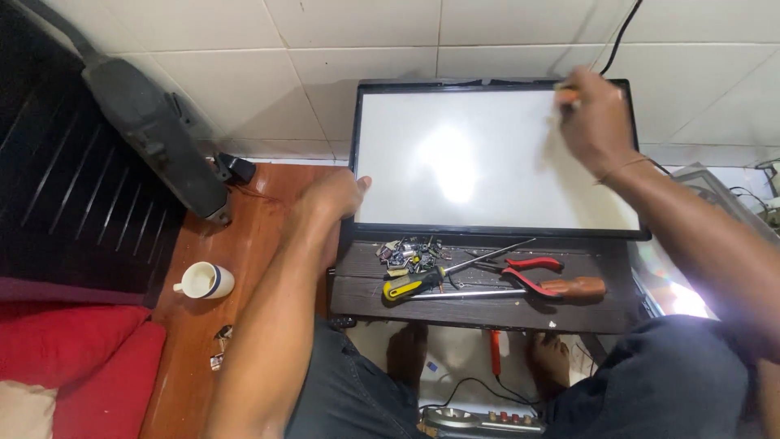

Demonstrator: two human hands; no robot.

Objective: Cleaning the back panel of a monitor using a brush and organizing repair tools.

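You're steadying a flat panel lying face-up on the dark counter.
Left hand is pressing flat on its left edge; right hand is gripping something small at the top-right corner. Thin, stiff, likely fragile: hold it by the frame.

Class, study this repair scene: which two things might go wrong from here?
1. The white screen panel rests on a small dark table, steadied only by the left hand; it might slip.
2. The right hand works a small tool at the corner; pressing hard might crack the panel.
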